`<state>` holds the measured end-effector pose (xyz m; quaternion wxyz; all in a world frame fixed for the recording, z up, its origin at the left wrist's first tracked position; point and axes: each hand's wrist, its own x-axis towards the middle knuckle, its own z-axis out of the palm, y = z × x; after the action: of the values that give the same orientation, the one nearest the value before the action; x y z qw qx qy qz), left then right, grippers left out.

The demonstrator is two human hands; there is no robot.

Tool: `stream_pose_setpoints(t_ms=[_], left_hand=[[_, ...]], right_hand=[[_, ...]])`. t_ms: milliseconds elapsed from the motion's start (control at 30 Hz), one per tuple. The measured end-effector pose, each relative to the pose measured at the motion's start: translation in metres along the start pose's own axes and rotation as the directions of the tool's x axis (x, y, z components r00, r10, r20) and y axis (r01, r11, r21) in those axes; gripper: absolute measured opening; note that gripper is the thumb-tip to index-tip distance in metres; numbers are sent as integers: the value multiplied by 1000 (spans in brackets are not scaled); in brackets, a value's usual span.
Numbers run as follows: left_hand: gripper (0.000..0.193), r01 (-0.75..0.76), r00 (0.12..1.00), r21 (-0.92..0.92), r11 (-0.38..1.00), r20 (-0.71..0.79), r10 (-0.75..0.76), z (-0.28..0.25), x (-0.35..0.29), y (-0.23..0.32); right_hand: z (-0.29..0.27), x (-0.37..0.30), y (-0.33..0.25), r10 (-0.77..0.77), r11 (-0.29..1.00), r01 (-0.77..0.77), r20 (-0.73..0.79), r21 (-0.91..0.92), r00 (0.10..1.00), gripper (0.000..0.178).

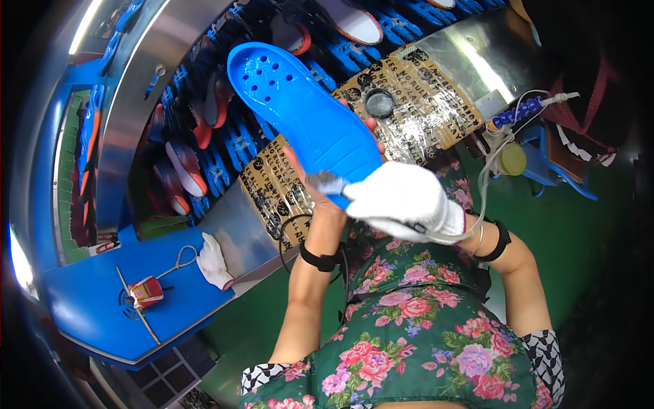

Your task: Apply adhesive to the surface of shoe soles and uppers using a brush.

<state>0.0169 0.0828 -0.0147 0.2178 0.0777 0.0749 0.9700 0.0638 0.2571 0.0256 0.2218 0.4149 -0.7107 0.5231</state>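
My bare left hand (323, 204) supports a glossy blue shoe sole (320, 126) from beneath. Its thumb lies along the left edge and fingertips show at the right edge. Small round holes pierce the sole's far, wider end, and curved grooves mark its near half. In a white knitted glove, my right hand (398, 199) is closed on a brush whose grey bristles (325, 183) are over the sole's near end. The brush's handle is hidden by the glove. A clear tube (485, 187) runs from beside the right wrist up to the right.
Behind the sole is a metal ledge covered with printed brown tape (436, 102), bearing a small round black dish (379, 103). Beyond it, blue racks carry several shoe soles (185, 169). A blue table (88, 300) at left holds a white glove (214, 262) and a red container (146, 292).
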Motion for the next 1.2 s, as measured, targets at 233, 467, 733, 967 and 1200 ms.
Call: stream_pose_setpoints(t_ms=[233, 467, 733, 967, 1200], left_hand=[[116, 56, 998, 99, 994, -1, -56, 3, -2, 17], [111, 86, 996, 91, 992, -30, -84, 9, -3, 20], [118, 302, 953, 39, 953, -28, -301, 2, 2, 44], [97, 482, 871, -5, 876, -103, -480, 1, 1, 55], [83, 558, 823, -83, 825, -67, -564, 2, -4, 64]], right_hand=[[-5, -2, 4, 67, 998, -67, 32, -3, 997, 21], [-2, 0, 5, 315, 915, -294, -30, 277, 949, 12], [0, -6, -6, 422, 656, -443, 190, 611, 887, 14], [-1, -15, 1, -49, 999, 47, 166, 11, 985, 35], [-12, 1, -6, 156, 942, -190, 138, 277, 978, 21]])
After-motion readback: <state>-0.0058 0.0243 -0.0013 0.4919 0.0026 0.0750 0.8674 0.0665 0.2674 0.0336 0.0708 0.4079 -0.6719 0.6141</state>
